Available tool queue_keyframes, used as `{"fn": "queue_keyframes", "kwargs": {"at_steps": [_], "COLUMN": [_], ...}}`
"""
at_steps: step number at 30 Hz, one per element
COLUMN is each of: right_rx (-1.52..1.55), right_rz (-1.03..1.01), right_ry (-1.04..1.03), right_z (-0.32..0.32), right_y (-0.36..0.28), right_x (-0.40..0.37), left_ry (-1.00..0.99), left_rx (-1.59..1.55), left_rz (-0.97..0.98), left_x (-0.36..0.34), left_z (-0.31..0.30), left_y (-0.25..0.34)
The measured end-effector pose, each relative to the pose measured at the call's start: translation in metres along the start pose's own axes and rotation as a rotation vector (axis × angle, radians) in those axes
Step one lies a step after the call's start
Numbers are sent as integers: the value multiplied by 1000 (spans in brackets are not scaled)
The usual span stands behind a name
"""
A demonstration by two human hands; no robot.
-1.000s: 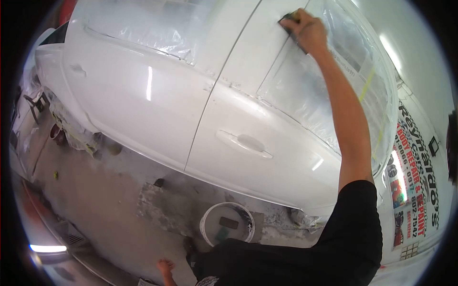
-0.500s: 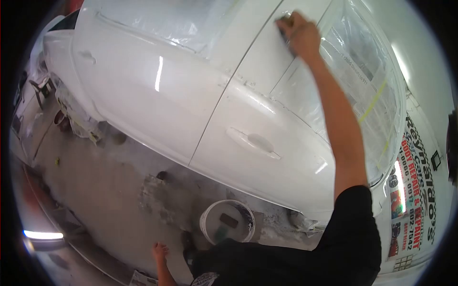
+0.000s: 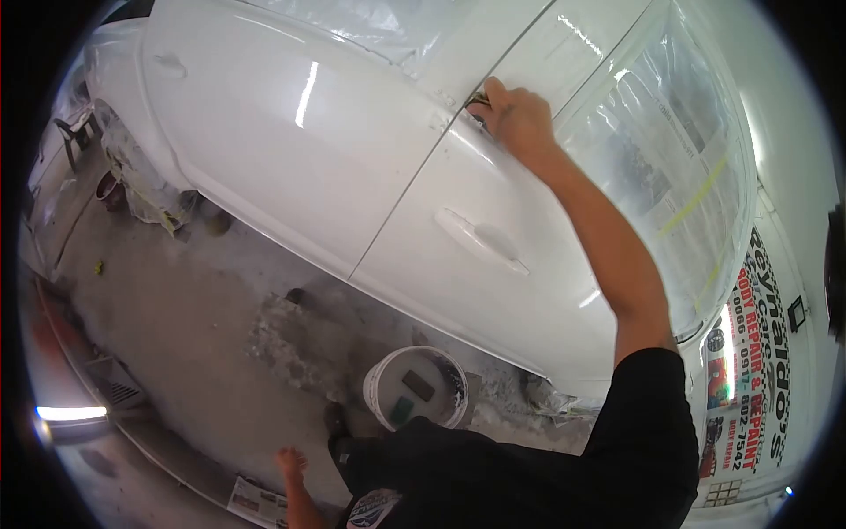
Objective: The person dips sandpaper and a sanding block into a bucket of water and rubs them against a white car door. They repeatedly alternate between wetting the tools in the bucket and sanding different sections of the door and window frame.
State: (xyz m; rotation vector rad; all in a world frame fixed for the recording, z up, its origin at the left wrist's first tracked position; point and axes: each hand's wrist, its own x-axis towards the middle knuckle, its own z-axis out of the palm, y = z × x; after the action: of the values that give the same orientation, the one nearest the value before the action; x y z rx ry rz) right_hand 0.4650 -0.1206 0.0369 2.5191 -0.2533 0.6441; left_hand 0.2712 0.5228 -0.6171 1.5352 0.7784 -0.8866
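Right hand grips dark hand-held pad against white car door, by its upper seam. Pad's exposed edge slants down-right; long axis unclear, mostly covered. Looks dark, yellowish along top. Left hand low, fingers loosely open.
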Motion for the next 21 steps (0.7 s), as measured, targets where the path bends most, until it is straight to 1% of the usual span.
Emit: {"fn": "queue_keyframes", "kwargs": {"at_steps": [1, 3, 5, 6, 8, 10, 11, 12, 13, 14, 15, 16, 18, 20, 21], "right_rx": [30, 86, 143, -50, -47, -40, 6, 24, 42, 182, 215, 173, 103, -34, -85], "right_rz": [-21, -65, 171, 266, 32, 30, -70, -171, -277, 61, 127, -44, 145, 184, 78], "right_ry": [54, 153, 146, 56, 181, -143, -112, 71, 249, 101, 190, 357, 269, 216, 112], "right_z": [-5, -14, -31, -42, 14, -11, -14, -18, -21, -70, -84, -77, -67, -24, -11], "right_y": [7, 47, 51, 36, 25, -7, 5, 28, 45, 37, 55, 82, 70, 21, 3], "right_x": [8, 36, 52, 47, 10, 4, 14, 34, 54, 82, 108, 127, 122, 78, 58], "left_ry": [7, 16, 30, 32, -22, -55, -68, -82, -50, -17, 21, 11, -6, 3, 9], "left_rx": [-33, -97, -96, -103, -141, -138, -129, -118, -118, -119, -108, -109, -118, -104, -108], "left_rz": [15, 37, 60, 81, 71, 62, 55, 47, 58, 59, 55, 57, 63, 39, 33], "left_x": [-1, 0, -5, -4, 3, 8, 11, 14, 15, 10, 5, 2, 1, 1, 3], "left_z": [1, 5, 9, 16, 21, 12, 11, 14, 18, 22, 20, 17, 13, 14, 18], "left_y": [1, 4, 6, 10, 4, -3, -5, 0, 4, 2, -1, -2, 0, -1, 0]}}
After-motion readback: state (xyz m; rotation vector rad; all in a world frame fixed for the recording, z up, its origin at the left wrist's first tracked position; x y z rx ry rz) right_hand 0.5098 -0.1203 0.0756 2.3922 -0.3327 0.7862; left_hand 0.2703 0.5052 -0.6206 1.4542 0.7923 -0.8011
